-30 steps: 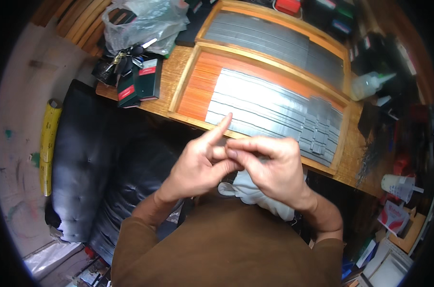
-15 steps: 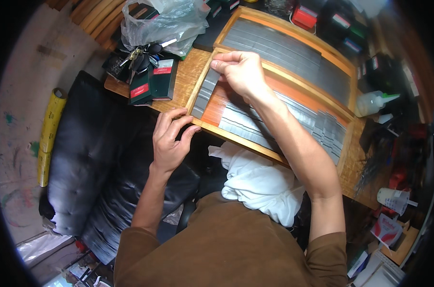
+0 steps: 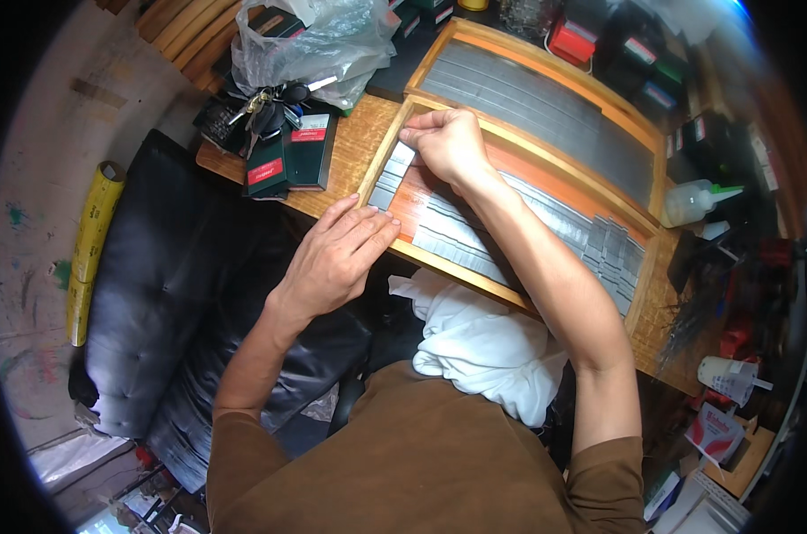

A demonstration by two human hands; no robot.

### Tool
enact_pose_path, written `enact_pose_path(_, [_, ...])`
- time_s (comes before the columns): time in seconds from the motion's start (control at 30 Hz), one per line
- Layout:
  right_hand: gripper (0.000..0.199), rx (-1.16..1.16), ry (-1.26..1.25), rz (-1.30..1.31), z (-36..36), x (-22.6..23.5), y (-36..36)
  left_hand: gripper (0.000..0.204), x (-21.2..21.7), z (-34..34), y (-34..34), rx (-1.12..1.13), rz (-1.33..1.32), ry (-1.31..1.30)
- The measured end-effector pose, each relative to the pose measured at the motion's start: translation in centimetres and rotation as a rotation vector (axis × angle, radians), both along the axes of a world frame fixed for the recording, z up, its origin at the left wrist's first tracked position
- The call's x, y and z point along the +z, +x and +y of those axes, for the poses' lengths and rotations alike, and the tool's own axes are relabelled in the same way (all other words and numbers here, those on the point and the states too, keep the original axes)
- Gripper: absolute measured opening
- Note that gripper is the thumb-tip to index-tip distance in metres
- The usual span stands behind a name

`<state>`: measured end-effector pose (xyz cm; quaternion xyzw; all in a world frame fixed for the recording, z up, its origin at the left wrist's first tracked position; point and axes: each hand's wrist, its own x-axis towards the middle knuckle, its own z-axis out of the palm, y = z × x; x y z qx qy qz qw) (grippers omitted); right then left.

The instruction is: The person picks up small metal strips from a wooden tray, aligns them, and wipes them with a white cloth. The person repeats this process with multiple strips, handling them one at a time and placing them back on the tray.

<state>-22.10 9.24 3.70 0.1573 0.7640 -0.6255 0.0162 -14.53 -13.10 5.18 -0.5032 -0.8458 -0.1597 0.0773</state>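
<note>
A shallow wooden tray lies before me on the table, with an orange-brown floor and thin grey metal strips in rows. Along its left wall runs a short column of grey metal pieces. My right hand reaches across the tray to the far end of that column, thumb and fingers pressed together; whatever they pinch is hidden. My left hand rests over the tray's near left corner, fingers stretched out, tips beside the column's near end. It holds nothing visible.
Behind stands a second wooden tray filled with long grey strips. Left of the trays are dark green boxes, keys and a plastic bag. A squeeze bottle stands right. A white cloth lies below the tray's front edge.
My left hand has moved from the tray's corner edge inward over it, fingers flattening toward the column. My right hand has shifted slightly nearer along the column's far end.
</note>
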Motion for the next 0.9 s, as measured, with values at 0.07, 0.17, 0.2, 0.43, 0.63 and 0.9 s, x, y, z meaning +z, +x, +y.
enact_pose_path(0.07, [0.018,0.039,0.091,0.033,0.4,-0.8,-0.8,0.044,0.1,0.0,-0.2,-0.013,0.001,-0.003])
enact_pose_path(0.17, [0.017,0.058,0.424,0.301,0.7,-0.7,-0.4,0.044,0.3,0.1,-0.3,-0.020,-0.009,-0.001])
enact_pose_path(0.2, [0.018,0.060,0.566,0.428,0.7,-0.3,-0.1,0.044,0.2,0.0,-0.4,-0.021,-0.011,-0.003])
enact_pose_path(0.43, [0.024,0.383,0.428,0.108,1.4,2.1,2.0,0.042,0.6,-0.1,-0.1,0.010,0.025,-0.017])
enact_pose_path(0.63, [0.028,0.517,0.321,-0.042,-0.3,2.2,2.6,0.035,1.2,0.4,0.7,0.101,0.101,-0.086])
enact_pose_path(0.9, [0.032,0.163,0.268,0.163,5.8,3.5,1.6,0.037,2.6,1.0,1.1,0.081,-0.118,0.020])
